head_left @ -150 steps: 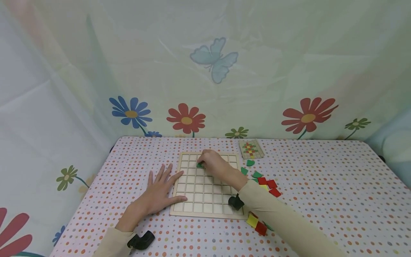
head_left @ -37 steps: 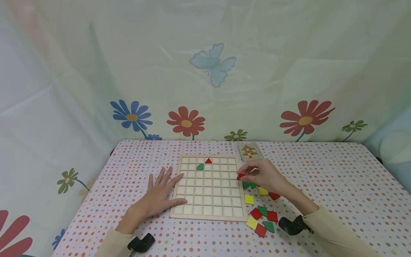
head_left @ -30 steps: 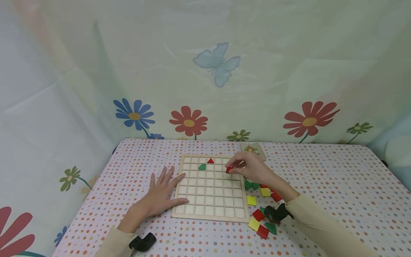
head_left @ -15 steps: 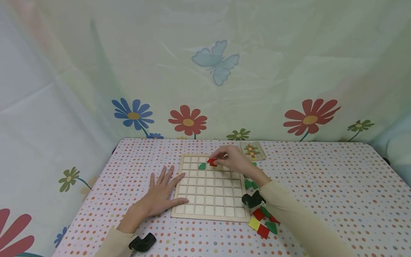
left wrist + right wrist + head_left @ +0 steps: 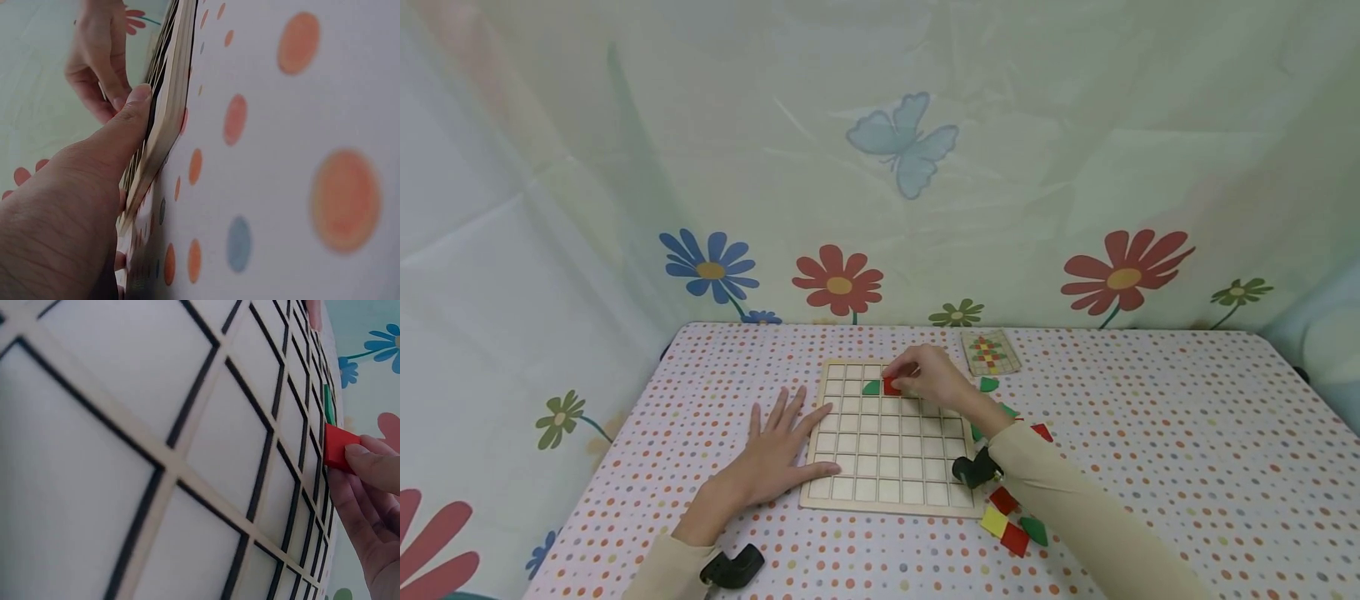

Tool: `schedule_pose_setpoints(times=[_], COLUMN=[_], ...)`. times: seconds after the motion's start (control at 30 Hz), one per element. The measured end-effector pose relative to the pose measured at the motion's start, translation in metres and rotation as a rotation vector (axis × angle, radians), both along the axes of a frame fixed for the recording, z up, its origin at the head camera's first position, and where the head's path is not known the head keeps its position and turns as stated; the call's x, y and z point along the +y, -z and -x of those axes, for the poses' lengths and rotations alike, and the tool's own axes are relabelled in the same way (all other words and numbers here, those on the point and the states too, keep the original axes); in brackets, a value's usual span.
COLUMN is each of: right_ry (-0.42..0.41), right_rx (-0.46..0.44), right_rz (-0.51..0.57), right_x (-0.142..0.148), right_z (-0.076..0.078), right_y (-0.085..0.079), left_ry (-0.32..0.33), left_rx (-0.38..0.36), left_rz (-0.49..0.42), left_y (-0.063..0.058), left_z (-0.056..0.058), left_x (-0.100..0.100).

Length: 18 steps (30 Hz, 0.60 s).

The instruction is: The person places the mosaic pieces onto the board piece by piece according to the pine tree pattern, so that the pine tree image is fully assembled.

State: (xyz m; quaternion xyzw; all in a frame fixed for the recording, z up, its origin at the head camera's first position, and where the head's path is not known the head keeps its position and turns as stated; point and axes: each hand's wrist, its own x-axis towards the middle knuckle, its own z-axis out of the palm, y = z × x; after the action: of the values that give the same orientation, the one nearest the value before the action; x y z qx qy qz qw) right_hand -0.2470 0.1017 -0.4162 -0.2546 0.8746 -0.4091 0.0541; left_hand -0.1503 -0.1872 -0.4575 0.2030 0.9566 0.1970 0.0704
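Observation:
A wooden grid board (image 5: pixel 880 467) lies on the table. Its left edge is under the thumb and a finger of my left hand (image 5: pixel 775 450), whose fingers are spread and straight. My right hand (image 5: pixel 934 379) pinches a red square tile (image 5: pixel 891 387) between thumb and fingers at the second row from the far edge. In the right wrist view the red tile (image 5: pixel 340 447) is tilted against the grid, right beside a green quarter-round tile (image 5: pixel 872 388) in its cell. The red triangle in the far row is hidden by my right hand.
Several loose red, yellow and green tiles (image 5: pixel 1015 540) lie right of the board, partly under my right forearm. A pattern card (image 5: pixel 991 353) rests behind them near the table's far edge. A flowered cloth backdrop (image 5: pixel 1015 167) rises behind the table.
My right hand has carried a red square tile from beside the board's right edge leftward to the cell next to the green tile. My left hand has stayed at the board's left edge.

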Motion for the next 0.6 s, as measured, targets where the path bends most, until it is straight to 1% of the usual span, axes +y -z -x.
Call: schedule_pose_setpoints(times=[0.23,0.43,0.6], right_ry=[0.002,0.005,0.010], right_rx=[0.011,0.052,0.064], right_rz=[0.016,-0.023,-0.036], right_x=[-0.0020,-0.0054,-0.0067], right_z=[-0.0038,-0.0039,-0.0048], right_y=[0.0026,0.0022,0.0003], left_ry=[-0.004,-0.003,-0.010], left_rx=[-0.005,-0.003,-0.006], left_rz=[-0.006,-0.002,-0.006], left_y=[0.0008,0.0010,0.0008], left_z=[-0.0002,0.0002,0.0001], left_x=[0.0000,0.0003,0.0002])
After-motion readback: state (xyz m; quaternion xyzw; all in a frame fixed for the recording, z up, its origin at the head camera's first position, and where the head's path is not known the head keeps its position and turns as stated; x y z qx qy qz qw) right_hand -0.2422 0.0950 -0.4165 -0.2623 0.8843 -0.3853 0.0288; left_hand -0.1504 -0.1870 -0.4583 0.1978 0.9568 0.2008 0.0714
